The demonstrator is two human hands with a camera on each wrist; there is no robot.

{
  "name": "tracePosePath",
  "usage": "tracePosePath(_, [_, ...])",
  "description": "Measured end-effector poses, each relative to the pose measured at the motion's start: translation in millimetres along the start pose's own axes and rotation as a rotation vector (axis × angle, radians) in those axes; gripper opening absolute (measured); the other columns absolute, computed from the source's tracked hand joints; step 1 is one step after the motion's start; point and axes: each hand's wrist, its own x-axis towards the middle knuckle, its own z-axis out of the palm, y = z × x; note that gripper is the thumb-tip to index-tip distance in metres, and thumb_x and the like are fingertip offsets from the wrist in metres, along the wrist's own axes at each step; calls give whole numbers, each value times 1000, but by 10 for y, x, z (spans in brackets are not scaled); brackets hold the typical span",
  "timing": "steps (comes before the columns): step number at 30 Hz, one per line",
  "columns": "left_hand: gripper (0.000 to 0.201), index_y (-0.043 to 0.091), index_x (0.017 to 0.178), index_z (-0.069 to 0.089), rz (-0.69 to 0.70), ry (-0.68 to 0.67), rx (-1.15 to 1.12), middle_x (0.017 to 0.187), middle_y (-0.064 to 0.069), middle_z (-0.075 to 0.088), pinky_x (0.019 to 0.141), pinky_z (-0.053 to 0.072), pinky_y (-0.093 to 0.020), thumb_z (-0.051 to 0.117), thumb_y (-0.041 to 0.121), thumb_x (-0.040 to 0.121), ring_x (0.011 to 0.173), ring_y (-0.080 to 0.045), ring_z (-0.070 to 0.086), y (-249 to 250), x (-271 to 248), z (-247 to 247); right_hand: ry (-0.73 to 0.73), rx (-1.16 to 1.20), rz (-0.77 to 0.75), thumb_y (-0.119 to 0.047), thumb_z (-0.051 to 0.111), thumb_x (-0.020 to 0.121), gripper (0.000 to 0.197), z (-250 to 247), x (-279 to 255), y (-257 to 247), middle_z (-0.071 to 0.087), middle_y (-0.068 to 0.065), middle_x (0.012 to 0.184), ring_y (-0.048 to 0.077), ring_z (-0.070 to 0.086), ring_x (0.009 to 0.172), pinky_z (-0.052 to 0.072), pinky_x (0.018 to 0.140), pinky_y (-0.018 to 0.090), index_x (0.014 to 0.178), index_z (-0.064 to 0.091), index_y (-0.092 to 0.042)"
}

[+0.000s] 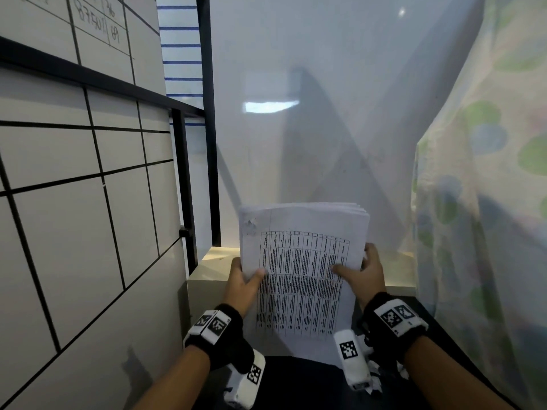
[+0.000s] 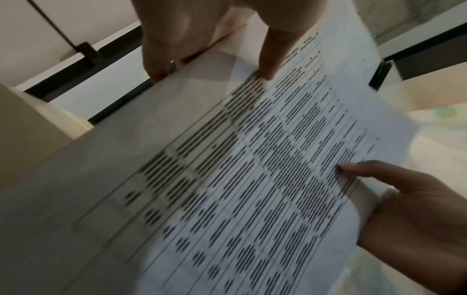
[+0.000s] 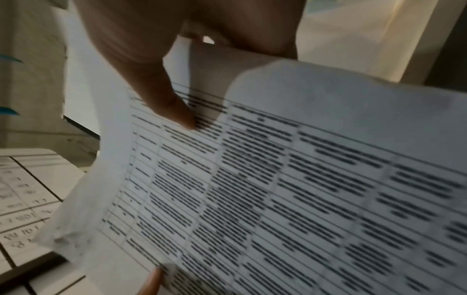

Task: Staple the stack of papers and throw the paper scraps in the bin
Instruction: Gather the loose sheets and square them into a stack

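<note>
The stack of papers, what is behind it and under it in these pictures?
Behind the stack of papers stand a cream ledge and a white wall. The left hand and right hand grip its sides. Under it lies something dark; the fingers behind are covered.

Black wristbands [image 1: 226,327] carry white, square-coded camera blocks [image 1: 350,359].
</note>
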Motion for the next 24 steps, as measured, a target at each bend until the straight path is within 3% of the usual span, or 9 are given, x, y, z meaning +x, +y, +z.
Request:
tracePosePath(4, [22,25,102,41,105,15,-21,90,15,54,69,43,-11,50,7,95,83,1,54,259,139,7,9,35,-23,10,60,80,50,26,69,-150,58,5,84,19,58,71,50,61,28,112,31,-14])
tracePosePath(7, [18,19,106,39,146,36,9,89,14,51,67,37,-7,46,5,96,84,-4,52,322,177,49,-6,-82,-39,8,56,83,40,88,68,-177,56,10,97,25,57,84,45,54,17,118,42,-7])
tracePosePath(10, [26,29,92,43,162,54,-21,88,16,51,70,38,-11,45,4,96,82,3,50,321,164,47,14,-109,-76,8,54,85,29,98,66,-209,57,7,95,14,54,70,46,44,7,111,54,-5])
tracePosePath(13, [33,33,84,39,148,47,-37,88,14,51,68,40,-10,42,3,97,81,5,50,249,106,32,25,-95,-41,8,57,83,26,44,53,-150,59,10,94,22,56,74,50,60,23,107,58,-1])
tracePosePath(16, [36,34,82,35,156,1,-27,84,17,45,58,40,6,37,2,99,77,4,45,240,28,69,6,-107,40,10,60,79,33,29,23,-28,63,14,100,25,58,88,46,80,31,111,60,5])
tracePosePath(18, [38,35,82,34,175,7,-24,82,20,40,59,37,7,33,2,100,73,10,40,312,35,85,27,-76,51,12,60,78,33,21,38,-35,63,13,98,26,58,89,47,83,33,110,61,6])
tracePosePath(21, [35,28,116,48,218,42,-25,105,12,52,95,35,-15,31,2,101,98,2,49,370,54,50,44,-4,56,14,60,76,32,4,62,-51,64,14,97,28,59,87,49,83,36,107,62,5])
tracePosePath(22, [35,25,116,51,219,62,-28,108,11,54,98,34,-18,31,1,100,100,4,50,344,54,28,36,0,62,15,60,76,32,-1,51,-35,64,15,97,28,59,87,49,82,36,106,62,4])
tracePosePath(24, [38,32,95,50,201,73,-23,91,13,55,82,40,-7,31,0,100,80,16,53,254,20,7,-9,-37,73,15,61,76,31,-1,-2,16,64,15,96,28,59,85,48,80,35,102,62,-2])
